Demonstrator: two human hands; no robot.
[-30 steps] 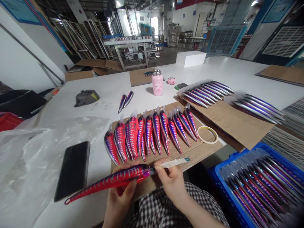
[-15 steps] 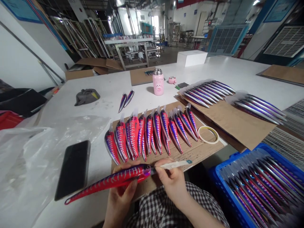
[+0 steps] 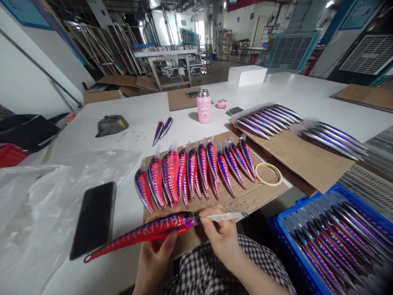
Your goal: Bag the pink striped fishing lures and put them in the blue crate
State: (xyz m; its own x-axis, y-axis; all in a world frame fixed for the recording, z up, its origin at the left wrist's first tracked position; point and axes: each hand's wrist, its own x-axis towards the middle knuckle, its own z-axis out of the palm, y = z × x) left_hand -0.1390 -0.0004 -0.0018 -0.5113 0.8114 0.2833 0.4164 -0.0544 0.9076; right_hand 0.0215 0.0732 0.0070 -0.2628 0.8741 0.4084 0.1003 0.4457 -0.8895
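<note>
Red and purple, the striped lure (image 3: 141, 232) lies level in your left hand (image 3: 158, 246), its body pinched between thumb and fingers, its looped tail pointing left near the black phone (image 3: 93, 220). Beyond it, a row of lures (image 3: 192, 172) lies on cardboard (image 3: 239, 200). At the lure's head, your right hand (image 3: 221, 235) grips a slim white-handled tool (image 3: 227, 216) between thumb and fingers. Farther right, a blue basket (image 3: 284, 241) holds more lures.

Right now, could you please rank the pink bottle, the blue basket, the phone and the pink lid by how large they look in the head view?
1. Blue basket
2. Phone
3. Pink bottle
4. Pink lid
</note>
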